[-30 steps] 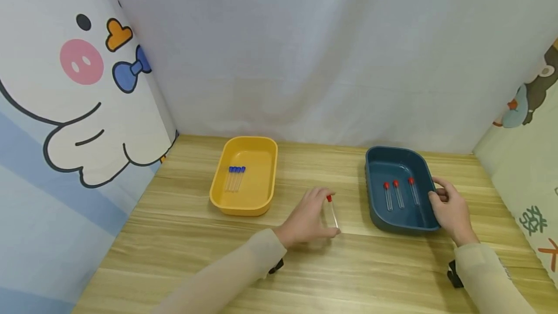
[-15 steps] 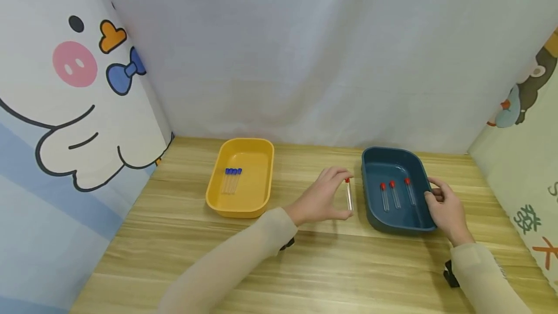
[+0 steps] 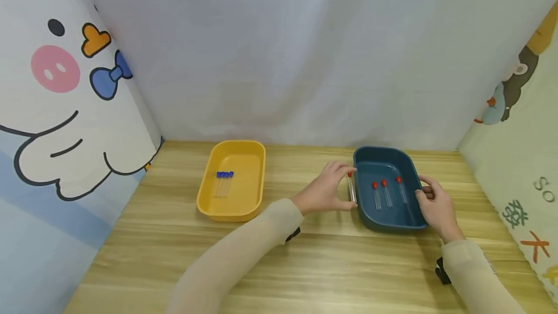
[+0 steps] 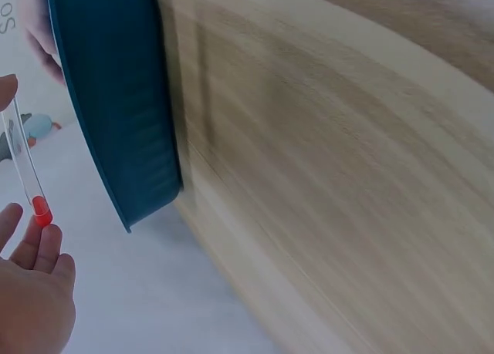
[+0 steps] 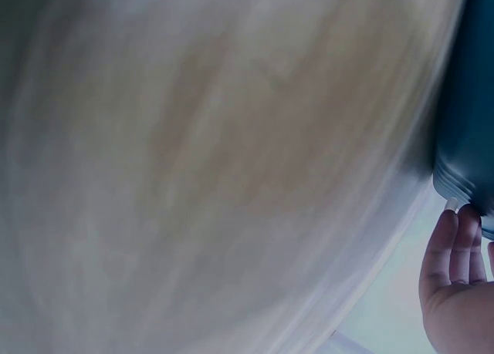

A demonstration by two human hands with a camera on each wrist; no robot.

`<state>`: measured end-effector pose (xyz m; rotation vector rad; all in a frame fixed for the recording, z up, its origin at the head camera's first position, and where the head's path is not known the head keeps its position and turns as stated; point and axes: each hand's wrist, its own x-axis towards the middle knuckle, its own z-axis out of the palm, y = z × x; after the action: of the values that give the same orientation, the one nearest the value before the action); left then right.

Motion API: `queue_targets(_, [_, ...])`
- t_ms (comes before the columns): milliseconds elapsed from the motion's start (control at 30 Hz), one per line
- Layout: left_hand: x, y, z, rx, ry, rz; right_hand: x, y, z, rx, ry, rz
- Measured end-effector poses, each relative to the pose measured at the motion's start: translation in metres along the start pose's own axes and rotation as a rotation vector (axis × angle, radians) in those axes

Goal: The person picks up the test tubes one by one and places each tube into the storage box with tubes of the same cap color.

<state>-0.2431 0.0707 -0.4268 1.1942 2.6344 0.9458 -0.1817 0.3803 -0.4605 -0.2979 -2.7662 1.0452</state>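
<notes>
My left hand [image 3: 323,190] pinches a clear test tube [image 3: 352,189] with a red cap by its two ends, fingers at the cap and thumb at the rounded bottom. The tube is at the left rim of a dark blue tray [image 3: 388,223], overlapping it in the head view. In the left wrist view the same red cap [image 4: 42,210] meets the fingertips, and the tray's wall [image 4: 116,99] stands beyond. My right hand [image 3: 441,210] grips the tray's right rim, thumb on top. Inside the tray, 3 red-capped tubes [image 3: 387,194] lie side by side.
A yellow tray [image 3: 250,195] stands on the left of the wooden table [image 3: 331,270], with several blue-capped tubes [image 3: 224,185] in a row inside. White cloth [image 3: 305,52] hangs behind the table, and printed cartoon panels [image 3: 56,110] flank it.
My left hand has moved right and raised the red-capped test tube from over the table to the blue tray's left edge. My right hand keeps its grip on the tray; the head view has shifted slightly.
</notes>
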Motion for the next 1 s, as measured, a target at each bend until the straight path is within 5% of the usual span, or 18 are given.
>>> queue_targets(333, [0.033, -0.001, 0.022, -0.116, -0.034, -0.016, -0.001, -0.003, -0.001, 0.004, -0.014, 0.003])
queue_targets(1000, [0.05, -0.012, 0.04, -0.119, -0.07, -0.058, -0.001, -0.001, -0.002, 0.034, -0.014, -0.003])
